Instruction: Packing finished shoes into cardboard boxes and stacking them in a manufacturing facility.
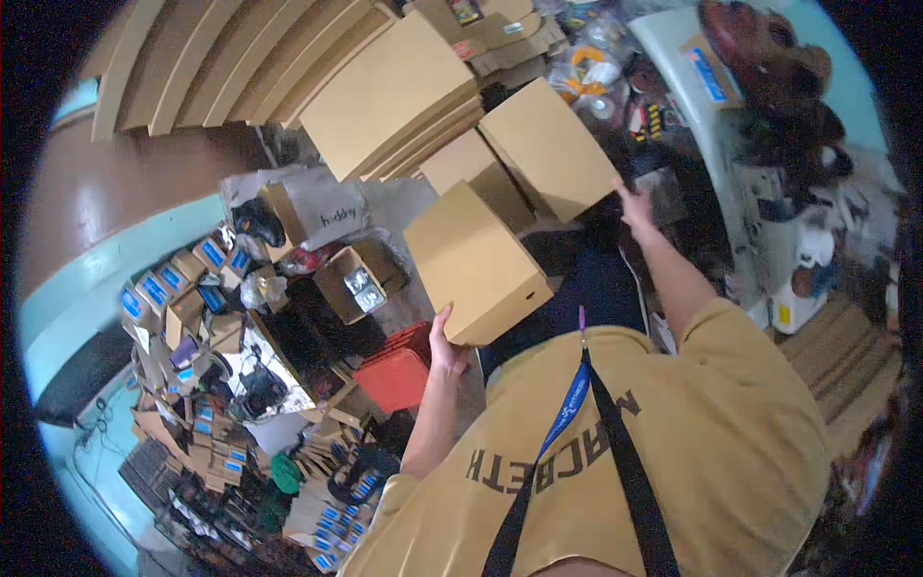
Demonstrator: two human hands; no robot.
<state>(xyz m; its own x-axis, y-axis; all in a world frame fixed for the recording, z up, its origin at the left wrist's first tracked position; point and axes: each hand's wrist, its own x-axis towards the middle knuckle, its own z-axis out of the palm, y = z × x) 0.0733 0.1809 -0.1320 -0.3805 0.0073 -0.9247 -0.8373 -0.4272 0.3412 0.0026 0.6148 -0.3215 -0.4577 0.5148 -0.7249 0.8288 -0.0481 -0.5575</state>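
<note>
My left hand (446, 348) grips the near lower corner of a plain brown cardboard box (471, 260), which is tilted and has a small dark hole in its side. Its fingers go under the box and are partly hidden. My right hand (634, 206) holds the right corner of a second brown cardboard piece (553, 144), a box or lid, with the thumb side showing. Between the two, slightly farther off, another brown cardboard surface (471, 163) shows; whether it belongs to either piece I cannot tell.
Stacked brown boxes (394, 91) rise just beyond my hands, with more at the far left. A red plastic stool (394, 370) stands left of my left arm. Small boxes and shoes crowd the left; a pale table (687, 58) with dark shoes stands at the right.
</note>
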